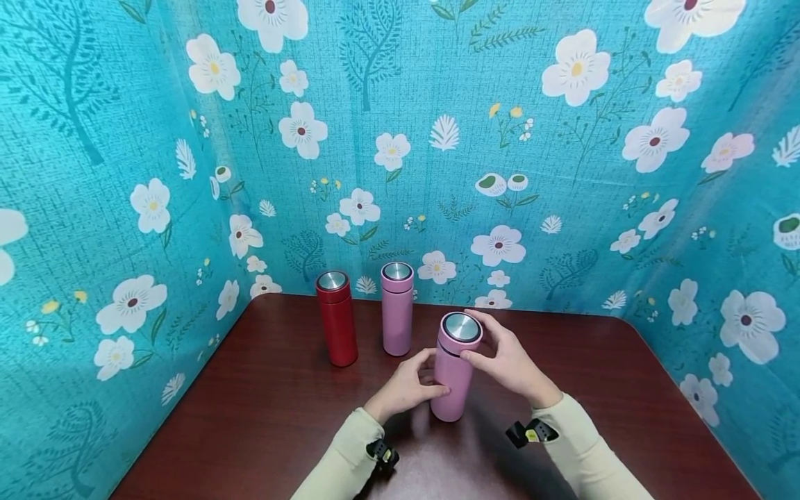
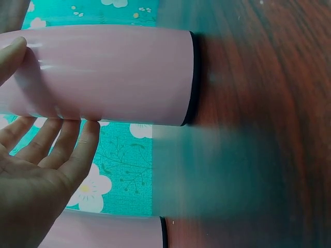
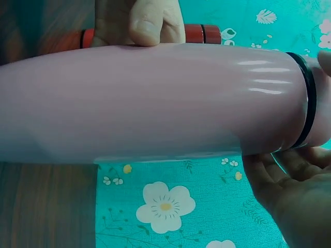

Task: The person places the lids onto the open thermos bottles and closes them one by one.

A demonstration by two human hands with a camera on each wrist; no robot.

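Note:
A pink thermos bottle (image 1: 455, 375) with a silver-topped lid (image 1: 462, 328) stands roughly upright in front of me, held by both hands. My left hand (image 1: 405, 389) grips its body from the left, thumb in front and fingers on the far side. Around the lid and the seam below it, my right hand (image 1: 514, 361) holds from the right. The left wrist view shows the thermos's dark base rim (image 2: 192, 77) close to the table; whether it touches, I cannot tell. In the right wrist view, my left thumb (image 3: 146, 28) presses the bottle's side.
Behind and to the left stand a second pink thermos (image 1: 397, 319) and a red thermos (image 1: 338, 330), both upright with lids on. They share a dark reddish-brown wooden table (image 1: 250, 417). Teal flowered cloth (image 1: 425, 187) hangs along the back and both sides.

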